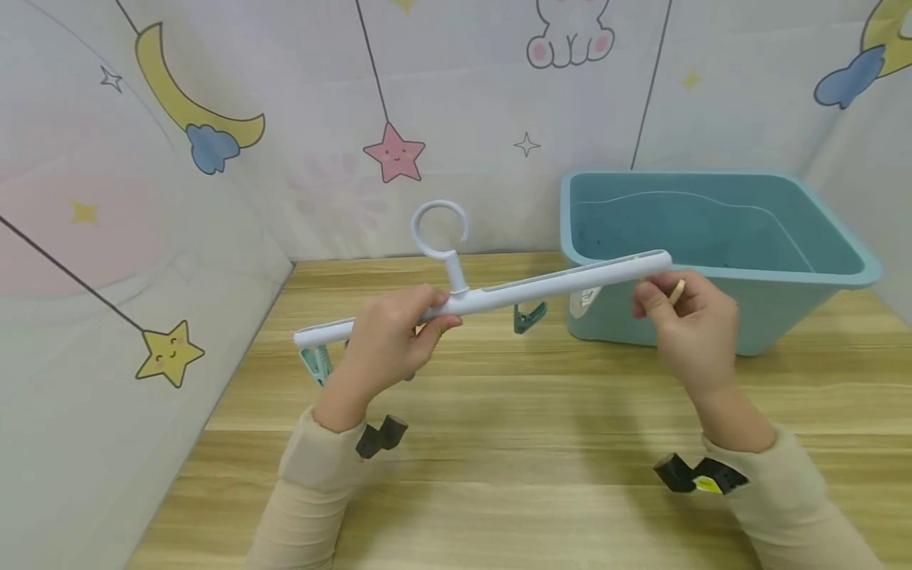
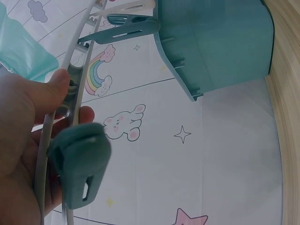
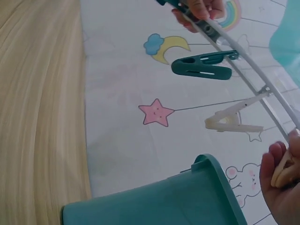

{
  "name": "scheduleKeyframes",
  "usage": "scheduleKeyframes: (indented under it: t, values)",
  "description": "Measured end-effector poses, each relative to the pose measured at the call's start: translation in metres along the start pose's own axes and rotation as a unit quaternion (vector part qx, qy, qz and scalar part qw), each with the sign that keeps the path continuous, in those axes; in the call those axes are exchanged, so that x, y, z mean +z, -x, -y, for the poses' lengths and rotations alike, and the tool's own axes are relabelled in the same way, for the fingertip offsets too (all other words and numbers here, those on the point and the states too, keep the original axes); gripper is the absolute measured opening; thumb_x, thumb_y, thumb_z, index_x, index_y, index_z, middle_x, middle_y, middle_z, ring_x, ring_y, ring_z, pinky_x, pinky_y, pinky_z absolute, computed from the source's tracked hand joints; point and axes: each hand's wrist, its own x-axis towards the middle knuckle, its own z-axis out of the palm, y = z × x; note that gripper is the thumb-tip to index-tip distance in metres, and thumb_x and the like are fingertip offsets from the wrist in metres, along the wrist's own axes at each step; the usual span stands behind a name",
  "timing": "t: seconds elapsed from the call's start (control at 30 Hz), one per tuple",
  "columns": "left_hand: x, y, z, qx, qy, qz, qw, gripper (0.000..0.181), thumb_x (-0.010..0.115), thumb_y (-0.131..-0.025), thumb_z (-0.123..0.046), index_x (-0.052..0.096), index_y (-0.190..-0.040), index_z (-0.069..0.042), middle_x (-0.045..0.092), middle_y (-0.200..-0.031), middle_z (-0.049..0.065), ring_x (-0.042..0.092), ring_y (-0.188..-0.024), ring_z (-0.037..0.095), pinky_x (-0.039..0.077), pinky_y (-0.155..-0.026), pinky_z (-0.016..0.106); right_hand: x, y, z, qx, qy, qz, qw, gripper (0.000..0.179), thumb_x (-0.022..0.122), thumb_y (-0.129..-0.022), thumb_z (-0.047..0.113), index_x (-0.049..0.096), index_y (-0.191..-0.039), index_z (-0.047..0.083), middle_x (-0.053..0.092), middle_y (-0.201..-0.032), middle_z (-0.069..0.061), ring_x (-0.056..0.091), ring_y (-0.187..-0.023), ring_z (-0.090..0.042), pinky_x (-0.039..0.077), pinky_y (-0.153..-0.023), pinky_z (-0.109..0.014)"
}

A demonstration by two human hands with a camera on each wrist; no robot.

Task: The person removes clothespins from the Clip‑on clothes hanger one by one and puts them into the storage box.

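My left hand [image 1: 388,336] grips a pale plastic clip hanger [image 1: 563,283] beside the base of its round hook. The bar slants up to the right, above the table. At its right end my right hand [image 1: 694,328] pinches a beige clip [image 3: 283,171], mostly covered by the fingers in the head view. Along the underside hang a dark green clip [image 3: 201,65] and a white clip [image 3: 234,117]. Close to my left hand, another green clip [image 2: 82,164] shows in the left wrist view. A light teal clip [image 1: 316,364] hangs at the bar's left end.
A blue-green plastic bin [image 1: 720,309] stands at the back right, right behind the hanger's right end. Beneath the hands lies a wood-grain table [image 1: 499,475]. A white cloth [image 1: 470,119] printed with stars and moons rises along the back and left.
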Motion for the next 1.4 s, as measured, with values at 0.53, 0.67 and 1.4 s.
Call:
scheduleKeyframes:
  t: [0.53, 0.67, 1.4]
  values:
    - [0.001, 0.001, 0.004, 0.047, 0.029, -0.031, 0.998, 0.037, 0.053, -0.097, -0.037, 0.059, -0.087, -0.002, 0.056, -0.067, 0.003, 0.042, -0.048, 0.014, 0.031, -0.043, 0.022, -0.017, -0.013, -0.007, 0.078, -0.377, 0.249, 0.8888, 0.016, 0.047, -0.099, 0.002, 0.062, -0.096, 0.0, 0.06, -0.082, -0.006, 0.056, -0.073, -0.014, 0.046, -0.064, -0.025]
    - [0.001, 0.0, 0.004, 0.054, 0.027, -0.032, 0.9977, 0.038, 0.052, -0.098, -0.037, 0.059, -0.087, -0.002, 0.059, -0.069, 0.004, 0.043, -0.049, 0.013, 0.033, -0.043, 0.022, -0.021, -0.015, -0.012, 0.094, -0.405, 0.289, 0.8624, 0.018, 0.043, -0.101, 0.004, 0.06, -0.102, 0.001, 0.059, -0.085, -0.004, 0.053, -0.074, -0.013, 0.037, -0.06, -0.027]
    - [0.003, 0.002, 0.005, 0.077, -0.006, -0.052, 0.9957, 0.029, 0.061, -0.096, -0.029, 0.056, -0.083, -0.004, 0.067, -0.072, 0.007, 0.053, -0.05, 0.013, 0.04, -0.043, 0.026, -0.027, -0.011, 0.006, 0.102, -0.178, 0.297, 0.9325, 0.019, 0.04, -0.103, 0.008, 0.056, -0.097, 0.001, 0.054, -0.083, -0.001, 0.043, -0.072, -0.015, 0.034, -0.059, -0.028]
